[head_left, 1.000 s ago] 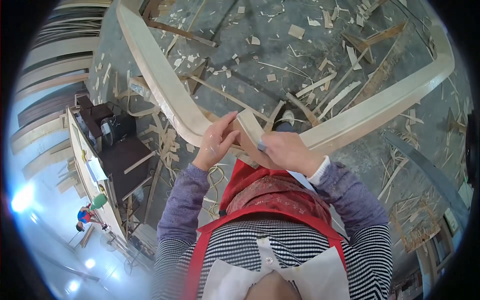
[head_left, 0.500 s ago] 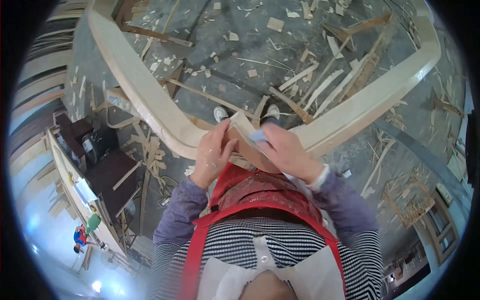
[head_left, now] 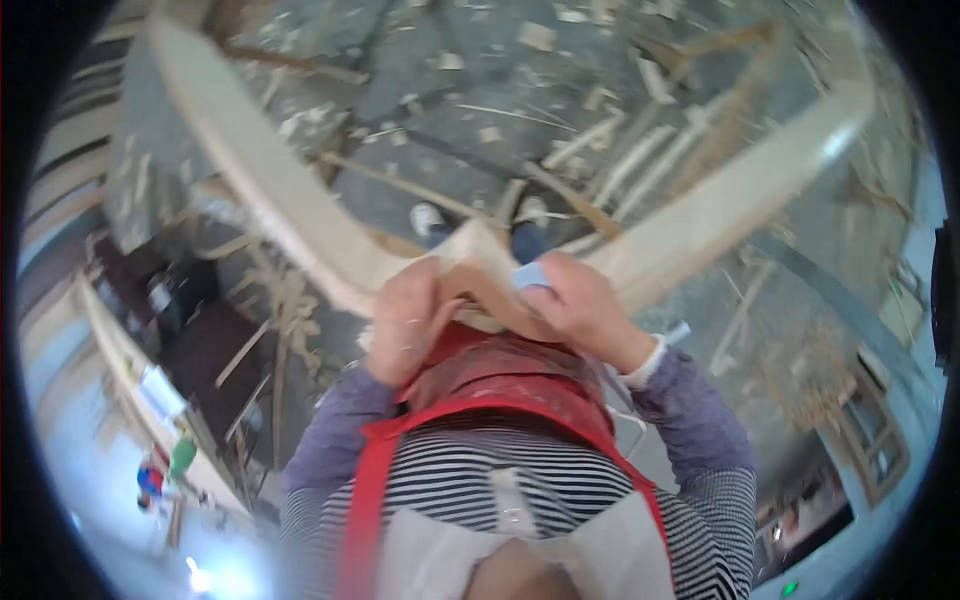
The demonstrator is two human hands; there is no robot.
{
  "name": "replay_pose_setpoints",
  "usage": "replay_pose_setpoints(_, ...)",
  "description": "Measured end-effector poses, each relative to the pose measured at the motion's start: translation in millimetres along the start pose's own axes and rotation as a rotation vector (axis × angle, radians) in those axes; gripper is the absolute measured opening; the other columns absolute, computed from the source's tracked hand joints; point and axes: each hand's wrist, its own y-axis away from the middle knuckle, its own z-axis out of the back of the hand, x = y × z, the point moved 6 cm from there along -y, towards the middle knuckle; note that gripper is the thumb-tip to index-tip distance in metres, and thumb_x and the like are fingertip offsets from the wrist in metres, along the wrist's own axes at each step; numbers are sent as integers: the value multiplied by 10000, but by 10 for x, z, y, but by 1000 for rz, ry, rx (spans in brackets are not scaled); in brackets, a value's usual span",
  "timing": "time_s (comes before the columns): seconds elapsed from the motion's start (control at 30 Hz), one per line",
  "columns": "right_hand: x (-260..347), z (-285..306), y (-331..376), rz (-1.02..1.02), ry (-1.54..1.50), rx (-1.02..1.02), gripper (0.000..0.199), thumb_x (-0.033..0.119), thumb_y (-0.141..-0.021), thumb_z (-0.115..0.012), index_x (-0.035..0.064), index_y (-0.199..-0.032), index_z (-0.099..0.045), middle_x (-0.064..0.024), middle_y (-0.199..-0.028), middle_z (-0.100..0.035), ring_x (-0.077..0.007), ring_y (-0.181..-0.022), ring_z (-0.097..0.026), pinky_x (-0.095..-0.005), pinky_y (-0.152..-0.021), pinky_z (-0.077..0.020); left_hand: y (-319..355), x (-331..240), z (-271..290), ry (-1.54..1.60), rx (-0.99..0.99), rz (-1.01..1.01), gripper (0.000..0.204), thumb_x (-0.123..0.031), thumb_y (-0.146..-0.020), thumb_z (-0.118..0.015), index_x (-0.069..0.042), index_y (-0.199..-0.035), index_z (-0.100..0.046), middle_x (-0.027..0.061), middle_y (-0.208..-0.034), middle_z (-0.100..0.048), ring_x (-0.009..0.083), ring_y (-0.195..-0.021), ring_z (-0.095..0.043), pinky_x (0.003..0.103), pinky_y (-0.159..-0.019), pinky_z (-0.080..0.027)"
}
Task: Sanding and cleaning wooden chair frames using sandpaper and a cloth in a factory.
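Observation:
A large, pale wooden frame part (head_left: pixel 720 222) spreads its two long arms away from me, and its peaked middle is close to my apron. My left hand (head_left: pixel 405 320) grips the wood left of the peak, with the thumb lying along the near face. To the right of the peak, my right hand (head_left: pixel 583 308) pinches a small light blue pad (head_left: pixel 530 276) against the wood. Some fingertips of both hands are hidden, and the picture is blurred by motion.
Wood strips (head_left: pixel 400 185) and offcuts litter the grey floor around my shoes (head_left: pixel 428 218). At left is a dark brown bench (head_left: pixel 215 345) beside a long pale board (head_left: pixel 150 410). Another person (head_left: pixel 150 482) is far off at lower left. A wooden lattice frame (head_left: pixel 872 440) stands at right.
My right hand and the light blue pad have moved slightly right and down along the wood. My left hand has shifted a little left and down. The whole view has tilted slightly.

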Motion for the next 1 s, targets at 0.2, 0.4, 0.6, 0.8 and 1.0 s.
replay_pose_setpoints(0.2,372,64,-213,116,259,240,194,188,-879,-617,19,-969,-585,-195,-840,-560,-393,-826,-582,-428,-710,-467,443,94,466,-20,-145,-86,484,-151,-776,-758,4,-1192,-566,178,-1054,-638,375,-960,-607,432,-842,-498)
replay_pose_setpoints(0.4,884,-74,-851,131,-97,83,260,206,-862,-654,-10,-958,-545,-213,-850,-574,-384,-796,-577,-412,-704,-456,937,497,685,306,-321,287,266,-77,-829,-712,14,-1060,-616,152,-990,-656,273,-891,-646,350,-798,-520)
replay_pose_setpoints(0.6,1291,-1288,-1723,107,-105,51,294,248,-874,-646,-15,-951,-542,-226,-837,-591,-387,-781,-577,-424,-714,-456,957,1186,659,649,-542,731,175,-70,-847,-704,13,-981,-627,119,-878,-667,183,-757,-640,289,-702,-517)
replay_pose_setpoints(0.8,1446,-1443,-1684,290,78,112,231,205,-860,-625,0,-931,-545,-233,-865,-606,-432,-819,-588,-487,-690,-447,758,1452,689,548,-518,572,201,-160,-840,-715,9,-899,-624,160,-743,-633,275,-624,-619,351,-605,-511)
replay_pose_setpoints(1.0,1389,-1336,-1119,321,432,320,183,143,-823,-616,8,-924,-546,-232,-847,-604,-439,-824,-586,-506,-672,-443,733,1495,750,486,-450,542,162,-165,-839,-670,-7,-834,-639,203,-705,-621,347,-625,-635,389,-583,-504)
